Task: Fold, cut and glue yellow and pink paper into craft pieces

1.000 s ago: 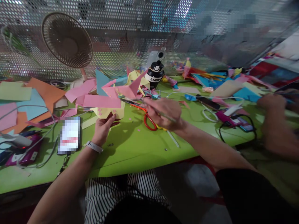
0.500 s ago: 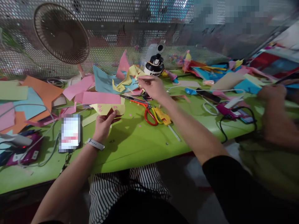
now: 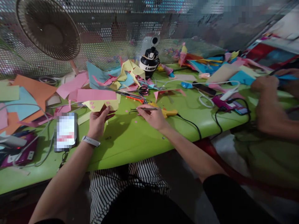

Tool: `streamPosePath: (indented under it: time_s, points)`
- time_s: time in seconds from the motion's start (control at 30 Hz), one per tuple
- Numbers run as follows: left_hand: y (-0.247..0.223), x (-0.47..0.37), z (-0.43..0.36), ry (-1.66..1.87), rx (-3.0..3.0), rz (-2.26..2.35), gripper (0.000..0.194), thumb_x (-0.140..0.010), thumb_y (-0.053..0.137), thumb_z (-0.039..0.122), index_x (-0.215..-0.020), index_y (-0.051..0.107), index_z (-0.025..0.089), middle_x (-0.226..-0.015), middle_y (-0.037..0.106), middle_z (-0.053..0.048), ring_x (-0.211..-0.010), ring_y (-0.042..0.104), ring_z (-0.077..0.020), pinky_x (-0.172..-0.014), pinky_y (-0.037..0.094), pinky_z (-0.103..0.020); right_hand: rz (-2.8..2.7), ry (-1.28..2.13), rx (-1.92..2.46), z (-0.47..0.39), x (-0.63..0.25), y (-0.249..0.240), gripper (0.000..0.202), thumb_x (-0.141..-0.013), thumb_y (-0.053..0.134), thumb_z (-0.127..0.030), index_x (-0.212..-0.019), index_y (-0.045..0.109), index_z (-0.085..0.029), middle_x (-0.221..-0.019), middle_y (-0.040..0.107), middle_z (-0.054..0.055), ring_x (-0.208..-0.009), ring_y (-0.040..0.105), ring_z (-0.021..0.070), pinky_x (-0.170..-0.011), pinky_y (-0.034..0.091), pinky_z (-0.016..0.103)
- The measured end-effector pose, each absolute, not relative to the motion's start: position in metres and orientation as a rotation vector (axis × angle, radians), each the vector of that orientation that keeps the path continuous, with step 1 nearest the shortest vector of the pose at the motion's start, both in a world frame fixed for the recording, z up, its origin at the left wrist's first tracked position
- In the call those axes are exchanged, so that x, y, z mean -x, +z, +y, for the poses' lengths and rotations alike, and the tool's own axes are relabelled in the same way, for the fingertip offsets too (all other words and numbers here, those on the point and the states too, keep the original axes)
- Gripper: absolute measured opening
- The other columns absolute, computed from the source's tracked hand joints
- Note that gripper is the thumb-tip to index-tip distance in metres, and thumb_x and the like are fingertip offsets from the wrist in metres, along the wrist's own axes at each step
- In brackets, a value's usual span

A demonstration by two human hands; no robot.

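Note:
My left hand (image 3: 98, 119) pinches a pale yellow paper piece (image 3: 97, 106) with small pink squares stuck on it, thumb in front. Between the fingers of my right hand (image 3: 153, 116) are thin metal tweezers (image 3: 133, 110), with a bent tip pointing left toward the paper. Tweezers and paper are apart. Behind my right hand lies a yellow glue gun (image 3: 171, 112), partly covered by it. An orange-handled cutting tool (image 3: 135, 98) lies just beyond, partly hidden, near black scissor handles (image 3: 143, 90). Tiny pink scraps (image 3: 126, 111) dot the table between my hands.
Paper scraps (image 3: 129, 73) are heaped before a black bottle (image 3: 149, 63). A fan (image 3: 48, 29) stands back left. A phone (image 3: 65, 132) and a purple power strip (image 3: 28, 152) lie left. At right are cables, another strip (image 3: 223, 104) and another person's hand (image 3: 265, 84).
My right hand has come back from the paper heap toward me and now holds tweezers. My left hand still holds the yellow paper. The camera view has shifted slightly.

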State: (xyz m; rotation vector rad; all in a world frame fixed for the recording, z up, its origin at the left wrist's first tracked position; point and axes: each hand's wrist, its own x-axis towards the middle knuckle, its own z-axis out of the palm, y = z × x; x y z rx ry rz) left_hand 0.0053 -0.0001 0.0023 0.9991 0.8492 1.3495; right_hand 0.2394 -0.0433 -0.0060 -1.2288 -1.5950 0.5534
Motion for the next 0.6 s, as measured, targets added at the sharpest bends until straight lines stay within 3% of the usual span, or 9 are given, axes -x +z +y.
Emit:
streamPosePath:
  time_s: [0.37,0.6]
  points:
    - [-0.001,-0.005,0.002,1.334,-1.014,0.839,0.032,-0.066,0.086,0.036,-0.087,0.074,0.015,-0.086,0.076,-0.007,-0.075,0.075,-0.018,-0.068,0.061,-0.025,-1.681,0.475,1.295,-0.03,-0.234,-0.016,0.033,-0.091,0.06,-0.049,-0.098,0.076,-0.021,-0.086,0.078,0.006,-0.071,0.071,0.0192,-0.059,0.054,0.03]
    - [-0.001,-0.005,0.001,1.32,-1.003,0.841,0.03,-0.067,0.085,0.034,-0.086,0.073,0.014,-0.082,0.075,-0.006,-0.076,0.075,-0.0181,-0.068,0.06,-0.025,-1.703,0.45,1.373,-0.021,-0.236,-0.016,0.026,-0.091,0.063,-0.043,-0.094,0.078,-0.022,-0.083,0.077,0.004,-0.064,0.068,0.0184,-0.056,0.05,0.03]
